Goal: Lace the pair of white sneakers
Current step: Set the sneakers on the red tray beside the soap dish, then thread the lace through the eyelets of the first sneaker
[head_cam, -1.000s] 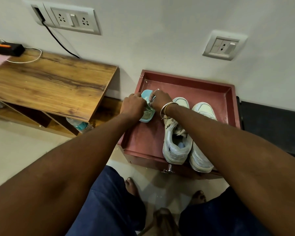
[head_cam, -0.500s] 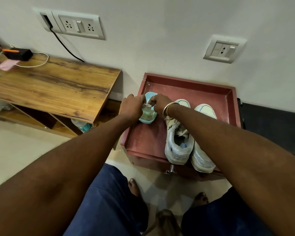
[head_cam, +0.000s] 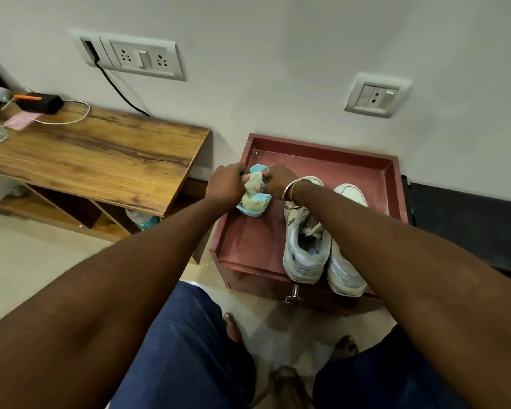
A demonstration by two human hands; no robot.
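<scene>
Two worn white sneakers (head_cam: pixel 304 249) stand side by side, toes toward the wall, on the right part of a dark red raised-rim tray (head_cam: pixel 322 147). Just left of them, the left hand (head_cam: pixel 226 184) and right hand (head_cam: pixel 279 181) pinch a pale cream crumpled bundle (head_cam: pixel 255 187) with curled fingers, over a small light-blue plastic dish (head_cam: pixel 252 213). A brown wood-grain surface (head_cam: pixel 101 154) lies further left.

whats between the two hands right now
In the head view, a pale crumpled bundle stretches between the left hand and the right hand, both pinching it, its lower end in the light-blue dish. Whether it is laces cannot be told.
</scene>
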